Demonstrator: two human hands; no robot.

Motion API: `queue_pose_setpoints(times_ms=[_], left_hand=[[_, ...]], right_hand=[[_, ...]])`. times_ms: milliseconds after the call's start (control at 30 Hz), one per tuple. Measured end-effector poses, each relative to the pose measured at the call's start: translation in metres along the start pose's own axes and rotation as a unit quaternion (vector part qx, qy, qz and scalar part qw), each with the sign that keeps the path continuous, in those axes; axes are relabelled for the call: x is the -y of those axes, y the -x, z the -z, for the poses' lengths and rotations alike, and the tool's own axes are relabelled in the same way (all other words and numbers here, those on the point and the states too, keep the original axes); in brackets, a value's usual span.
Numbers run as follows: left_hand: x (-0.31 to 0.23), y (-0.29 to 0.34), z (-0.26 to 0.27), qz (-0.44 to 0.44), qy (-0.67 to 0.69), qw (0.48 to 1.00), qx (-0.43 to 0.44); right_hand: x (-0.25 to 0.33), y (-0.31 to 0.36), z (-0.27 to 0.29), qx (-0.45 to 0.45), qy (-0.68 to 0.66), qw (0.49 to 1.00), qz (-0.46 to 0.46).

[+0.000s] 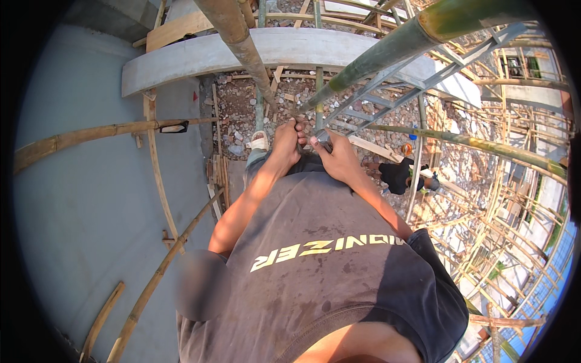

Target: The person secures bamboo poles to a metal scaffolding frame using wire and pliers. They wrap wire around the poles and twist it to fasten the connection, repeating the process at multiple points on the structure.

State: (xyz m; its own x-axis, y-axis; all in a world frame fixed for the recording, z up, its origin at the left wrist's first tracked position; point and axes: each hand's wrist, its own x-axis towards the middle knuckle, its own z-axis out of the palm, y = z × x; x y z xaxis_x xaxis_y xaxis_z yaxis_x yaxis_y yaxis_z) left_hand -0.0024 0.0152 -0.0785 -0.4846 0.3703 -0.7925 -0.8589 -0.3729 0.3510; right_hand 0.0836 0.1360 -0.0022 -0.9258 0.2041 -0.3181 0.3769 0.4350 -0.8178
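Both my hands are in front of my waist, close together above the hem of my dark T-shirt (327, 212). My left hand (287, 144) has its fingers curled in, the thumb side turned toward the other hand. A short gap to its right, my right hand (339, 157) is bent closed with the thumb pressed on the fingers. What either hand grips, if anything, is too small or hidden to make out. Just beyond them, an upright bamboo pole (242, 51) and a thick green bamboo pole (375, 51) come down. My foot in a light sandal (259, 140) shows beside my left hand.
A long pale plank (193, 57) crosses ahead. A metal ladder (387, 91) leans at the right. Grey plastered wall (109, 206) stands left, with a bamboo rail (103, 130) along it. Below lies rubble (233, 115). A person in dark clothes (396, 175) is lower right, amid bamboo scaffolding (502, 230).
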Motion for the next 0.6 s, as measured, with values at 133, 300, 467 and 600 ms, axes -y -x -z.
queue_pose_setpoints(times_ms=[133, 300, 467, 600], left_hand=[[0.002, -0.014, 0.007, 0.017, -0.006, 0.999, -0.027], [0.005, -0.037, 0.019, 0.030, 0.027, 0.997, -0.071], [0.007, -0.057, 0.019, 0.072, 0.061, 0.988, -0.124], [0.007, -0.085, 0.035, 0.082, 0.126, 0.980, -0.133]], right_hand=[[0.017, 0.001, 0.002, 0.047, 0.042, 0.998, 0.018], [0.023, 0.001, 0.002, 0.050, 0.053, 0.997, 0.003], [0.025, 0.002, 0.000, 0.044, 0.050, 0.997, -0.028], [0.024, 0.008, -0.001, 0.017, 0.036, 0.999, 0.008]])
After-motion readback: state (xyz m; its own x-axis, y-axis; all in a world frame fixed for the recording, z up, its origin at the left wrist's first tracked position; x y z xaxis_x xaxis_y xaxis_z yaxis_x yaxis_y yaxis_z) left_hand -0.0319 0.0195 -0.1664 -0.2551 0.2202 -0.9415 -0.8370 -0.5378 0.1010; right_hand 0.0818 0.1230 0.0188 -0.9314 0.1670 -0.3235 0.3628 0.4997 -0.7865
